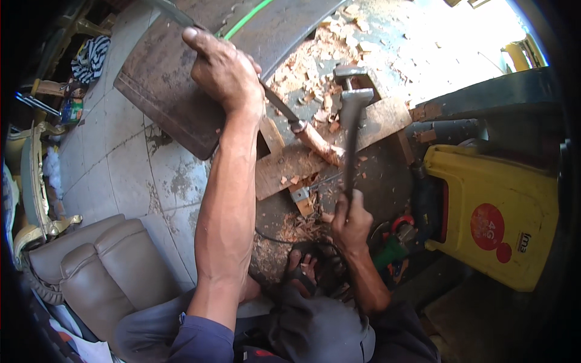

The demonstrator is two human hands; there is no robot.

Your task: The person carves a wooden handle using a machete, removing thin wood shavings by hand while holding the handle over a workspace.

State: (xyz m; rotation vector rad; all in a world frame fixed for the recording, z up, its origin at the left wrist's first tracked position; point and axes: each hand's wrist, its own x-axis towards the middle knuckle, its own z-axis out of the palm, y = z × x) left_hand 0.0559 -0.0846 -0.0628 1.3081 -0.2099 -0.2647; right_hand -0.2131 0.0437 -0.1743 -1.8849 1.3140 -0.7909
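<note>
My left hand [227,69], at the upper left, is closed around a long dark metal blade [279,106] that sticks out on both sides of the fist. Toward the middle, the blade runs into a metal collar and a reddish wooden handle [316,144]. That handle lies over a wooden board [381,124]. My right hand [351,225] grips the lower end of a hammer [352,145], upright in the picture and blurred. Its metal head is at the top, above the board, and its shaft crosses in front of the wooden handle's end.
Wood chips [308,69] litter the ground beyond the board. A dark metal sheet [175,78] with a green strip lies at the upper left. On the right are a yellow plastic panel [493,212] and a green angle grinder [390,251]. A brown cushioned seat [109,272] stands lower left.
</note>
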